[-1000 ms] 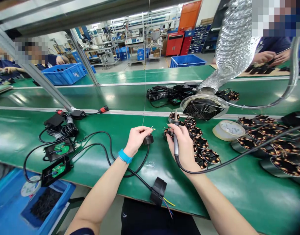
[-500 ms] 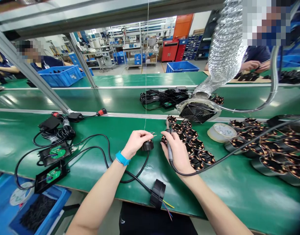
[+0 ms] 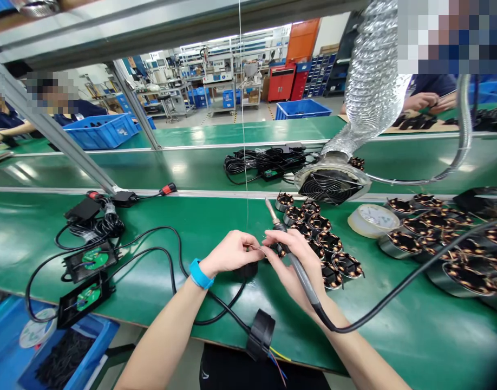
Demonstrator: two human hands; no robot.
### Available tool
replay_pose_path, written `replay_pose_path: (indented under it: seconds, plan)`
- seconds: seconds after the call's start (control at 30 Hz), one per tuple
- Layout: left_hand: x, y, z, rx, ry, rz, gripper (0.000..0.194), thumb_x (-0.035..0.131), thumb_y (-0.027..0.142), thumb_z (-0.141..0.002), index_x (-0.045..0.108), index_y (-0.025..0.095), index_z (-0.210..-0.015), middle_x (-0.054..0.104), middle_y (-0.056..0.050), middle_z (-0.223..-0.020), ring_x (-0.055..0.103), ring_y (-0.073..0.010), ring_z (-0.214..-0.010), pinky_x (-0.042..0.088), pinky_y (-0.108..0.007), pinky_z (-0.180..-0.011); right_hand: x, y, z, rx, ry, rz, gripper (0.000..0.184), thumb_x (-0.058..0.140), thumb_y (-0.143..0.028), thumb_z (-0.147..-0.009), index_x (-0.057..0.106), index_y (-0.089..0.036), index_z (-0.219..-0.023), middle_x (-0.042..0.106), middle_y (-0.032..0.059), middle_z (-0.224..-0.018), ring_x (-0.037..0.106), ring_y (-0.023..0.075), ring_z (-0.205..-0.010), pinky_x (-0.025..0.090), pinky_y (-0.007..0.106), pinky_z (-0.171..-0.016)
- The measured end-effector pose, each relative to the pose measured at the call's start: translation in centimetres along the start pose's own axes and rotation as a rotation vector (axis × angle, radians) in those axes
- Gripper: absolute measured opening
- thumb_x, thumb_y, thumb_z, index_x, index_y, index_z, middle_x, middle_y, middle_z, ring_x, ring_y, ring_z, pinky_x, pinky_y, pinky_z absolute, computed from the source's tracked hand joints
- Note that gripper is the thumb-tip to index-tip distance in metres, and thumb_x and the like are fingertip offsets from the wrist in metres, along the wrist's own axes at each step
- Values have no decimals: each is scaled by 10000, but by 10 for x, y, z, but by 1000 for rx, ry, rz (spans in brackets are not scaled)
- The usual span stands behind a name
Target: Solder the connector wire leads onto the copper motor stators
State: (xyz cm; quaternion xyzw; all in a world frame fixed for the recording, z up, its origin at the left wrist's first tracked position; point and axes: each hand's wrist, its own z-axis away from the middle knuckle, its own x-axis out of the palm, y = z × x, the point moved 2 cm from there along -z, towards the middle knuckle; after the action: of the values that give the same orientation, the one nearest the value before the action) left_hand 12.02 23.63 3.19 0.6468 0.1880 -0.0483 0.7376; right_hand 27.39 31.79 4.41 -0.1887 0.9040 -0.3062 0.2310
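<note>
We had one black cap (image 3: 260,336) lying near the front edge of the table (image 3: 211,216), coloured leads poking out, probably parked clear of our fingers. Farther in, our left hand (image 3: 234,252) pinched a thin wire (image 3: 254,247) above another black cap (image 3: 246,270), likely to steady it. Our right hand (image 3: 307,257) had the soldering iron (image 3: 301,273) tucked across it, tip angled up and away, presumably freeing thumb and forefinger for that wire; we couldn't tell if those two fully closed. Copper-wound rings (image 3: 329,242) sat just beyond, and the fan (image 3: 332,187) behind them faced us, likely to catch fumes.
</note>
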Motion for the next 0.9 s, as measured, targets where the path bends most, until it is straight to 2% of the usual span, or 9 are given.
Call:
replay_pose_path:
  seconds: [0.17, 0.27, 0.43, 0.53, 0.77, 0.9]
  plan:
    - [0, -6, -2, 17, -3, 21, 207, 687, 329, -789, 721, 126, -766, 695, -44, -737, 581, -142, -673, 451, -241, -658, -2, -5, 3, -68, 29, -3, 397, 720, -110, -896, 619, -266, -1247, 694, 41, -1025, 642, 189, -953, 568, 333, -845]
    - [1, -6, -2, 11, 4, 31, 222, 677, 336, -797, 730, 121, -789, 706, -53, -762, 589, -147, -686, 458, -243, -665, -2, -5, 5, -86, 37, -8, 406, 711, -96, -906, 618, -274, -1259, 702, 40, -1029, 649, 192, -952, 576, 349, -858]
    - [4, 0, 0, 31, -10, 14, 218, 680, 335, -814, 710, 131, -744, 672, -21, -712, 558, -125, -670, 432, -220, -641, 0, -1, 6, -48, 73, 5, 355, 668, -84, -942, 639, -289, -1230, 685, 34, -1006, 668, 193, -921, 582, 348, -813]
    - [4, 5, 2, 38, -22, 12, 183, 673, 298, -811, 696, 135, -731, 663, -13, -704, 552, -120, -669, 426, -215, -637, -1, -1, 5, -45, 94, -4, 372, 681, -79, -930, 636, -292, -1231, 691, 24, -986, 662, 200, -947, 572, 362, -848]
    - [6, 7, 3, 37, -38, -28, 202, 670, 312, -813, 687, 134, -717, 596, 13, -650, 474, -102, -629, 366, -212, -593, 0, 2, 5, -2, 72, -70, 360, 665, -72, -930, 643, -293, -1213, 670, 16, -963, 646, 193, -931, 545, 357, -852]
    - [3, 11, 3, 51, -65, -60, 206, 691, 319, -828, 715, 129, -754, 623, 2, -680, 496, -106, -639, 381, -219, -609, -2, 6, 5, 16, 29, -52, 350, 634, -68, -927, 639, -287, -1199, 619, 10, -928, 626, 177, -881, 530, 334, -814]
